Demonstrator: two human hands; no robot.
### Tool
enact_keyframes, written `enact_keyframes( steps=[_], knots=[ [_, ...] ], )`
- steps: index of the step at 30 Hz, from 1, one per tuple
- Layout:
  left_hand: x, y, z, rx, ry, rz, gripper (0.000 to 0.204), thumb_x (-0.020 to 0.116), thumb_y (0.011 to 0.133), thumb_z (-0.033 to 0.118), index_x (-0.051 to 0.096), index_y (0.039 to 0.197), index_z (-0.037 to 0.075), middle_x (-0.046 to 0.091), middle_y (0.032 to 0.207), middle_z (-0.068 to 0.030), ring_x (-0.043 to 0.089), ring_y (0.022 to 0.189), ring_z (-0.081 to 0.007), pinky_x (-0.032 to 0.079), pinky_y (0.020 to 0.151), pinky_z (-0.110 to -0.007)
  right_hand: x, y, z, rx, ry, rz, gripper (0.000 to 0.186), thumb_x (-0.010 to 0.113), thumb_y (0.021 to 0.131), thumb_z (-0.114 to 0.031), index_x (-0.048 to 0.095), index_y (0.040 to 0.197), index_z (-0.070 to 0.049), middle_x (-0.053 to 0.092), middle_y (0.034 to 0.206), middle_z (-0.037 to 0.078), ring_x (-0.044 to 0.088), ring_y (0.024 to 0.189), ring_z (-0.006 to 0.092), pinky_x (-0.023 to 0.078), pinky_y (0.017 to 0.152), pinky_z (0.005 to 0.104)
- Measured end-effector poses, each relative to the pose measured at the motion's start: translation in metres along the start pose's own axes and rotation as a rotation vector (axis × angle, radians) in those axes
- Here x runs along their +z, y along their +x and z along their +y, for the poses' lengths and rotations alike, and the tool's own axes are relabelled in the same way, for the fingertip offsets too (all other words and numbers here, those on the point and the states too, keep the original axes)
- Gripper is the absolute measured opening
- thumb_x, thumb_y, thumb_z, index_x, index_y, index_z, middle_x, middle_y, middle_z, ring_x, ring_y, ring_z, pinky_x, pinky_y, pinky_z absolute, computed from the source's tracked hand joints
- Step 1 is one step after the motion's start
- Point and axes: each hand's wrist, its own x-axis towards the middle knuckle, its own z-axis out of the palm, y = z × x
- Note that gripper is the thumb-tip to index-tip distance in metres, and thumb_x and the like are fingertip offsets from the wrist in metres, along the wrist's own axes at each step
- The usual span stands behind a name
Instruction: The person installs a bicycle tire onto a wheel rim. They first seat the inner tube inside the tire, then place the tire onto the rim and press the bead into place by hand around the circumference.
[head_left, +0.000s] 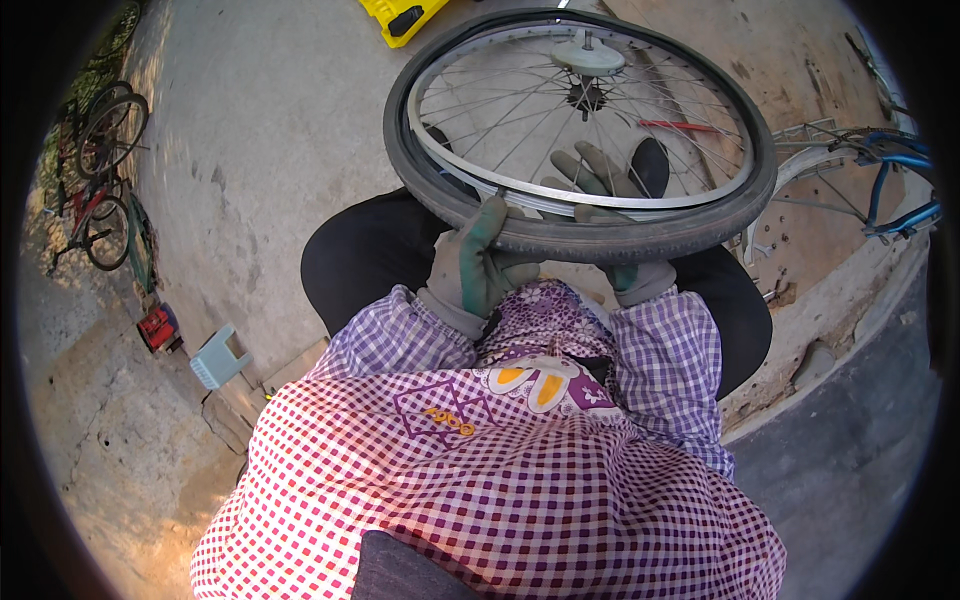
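A bicycle wheel (pixel 700 235) with black tyre, silver rim and spokes lies across my raised knees, a gap showing between tyre and rim at the near left. A cream disc (pixel 590 60) sits at its hub. My gloved left hand (pixel 468 255) grips the tyre's near side, thumb on top and fingers curled below. My gloved right hand (pixel 598 172) is at the near side right of it, fingers stretched out and apart behind the rim, seen through the spokes; the tyre hides part of it. A red tool (pixel 680 127) on the ground shows through the spokes.
A blue bicycle frame (pixel 880 190) lies at right beside small metal parts (pixel 765 250). Several bicycles (pixel 105 228) are at far left, near a red item (pixel 158 325) and pale blue basket (pixel 218 358). A yellow case (pixel 395 18) is at the top, on concrete ground (pixel 240 150).
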Motion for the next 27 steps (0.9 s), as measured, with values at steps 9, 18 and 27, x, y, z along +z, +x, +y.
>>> enact_keyframes(
  steps=[9,18,27],
  knots=[
    [0.009,-0.007,0.003,0.02,0.021,0.009,0.041,0.052,0.11,0.032,0.061,0.123,-0.006,0.073,0.107,-0.0179,0.076,0.087,-0.0223,0.067,0.065,-0.027,0.001,-0.002,0.001,-0.022,0.006,-0.02,0.076,0.069,0.1,-0.016,0.024,0.159,-0.002,0.041,0.155,0.025,0.049,0.142,0.0376,0.052,0.114,0.0463],
    [0.007,-0.005,0.008,-0.004,0.061,0.039,0.044,0.061,0.106,0.032,0.06,0.126,-0.007,0.072,0.11,-0.0222,0.077,0.089,-0.0289,0.07,0.065,-0.035,0.001,-0.004,0.003,0.017,0.027,0.007,0.068,0.064,0.103,-0.017,0.028,0.159,-0.001,0.042,0.157,0.024,0.049,0.143,0.0352,0.048,0.116,0.047],
    [0.004,-0.002,0.005,0.0,0.034,0.038,0.042,0.06,0.106,0.031,0.06,0.124,-0.007,0.072,0.108,-0.0225,0.078,0.086,-0.0287,0.071,0.067,-0.035,-0.005,-0.004,0.01,0.019,0.04,0.004,0.067,0.063,0.103,-0.017,0.028,0.158,-0.001,0.042,0.157,0.024,0.049,0.142,0.0348,0.049,0.115,0.0459]
  ],
)
